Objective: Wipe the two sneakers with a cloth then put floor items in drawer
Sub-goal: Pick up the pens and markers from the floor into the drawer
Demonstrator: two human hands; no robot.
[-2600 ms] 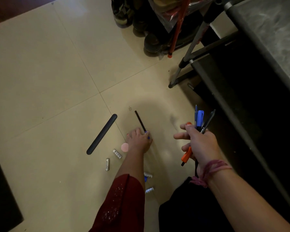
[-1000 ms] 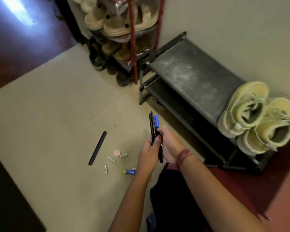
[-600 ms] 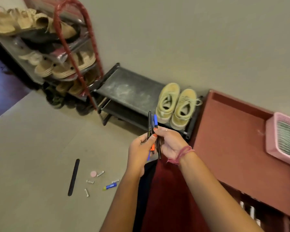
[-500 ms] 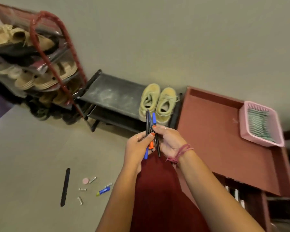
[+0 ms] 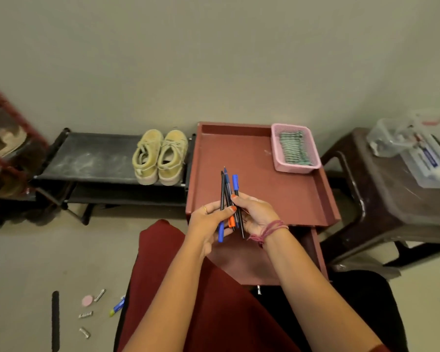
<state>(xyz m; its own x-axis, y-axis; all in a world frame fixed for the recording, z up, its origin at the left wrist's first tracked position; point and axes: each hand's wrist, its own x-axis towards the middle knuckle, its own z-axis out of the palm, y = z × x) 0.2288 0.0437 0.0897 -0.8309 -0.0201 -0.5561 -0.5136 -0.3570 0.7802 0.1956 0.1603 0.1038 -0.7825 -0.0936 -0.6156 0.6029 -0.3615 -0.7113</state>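
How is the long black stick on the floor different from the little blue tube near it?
The long black stick is much longer than the blue tube. The stick is plain black all over, while the tube is blue with a yellowish end. The stick lies almost straight up the picture at the far left; the tube lies slanted, close to the red clothing. Both lie flat on the floor, not yet picked up.

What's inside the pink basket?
The pink basket holds a folded green striped cloth. Anything lying under that cloth is covered, so it cannot be seen.
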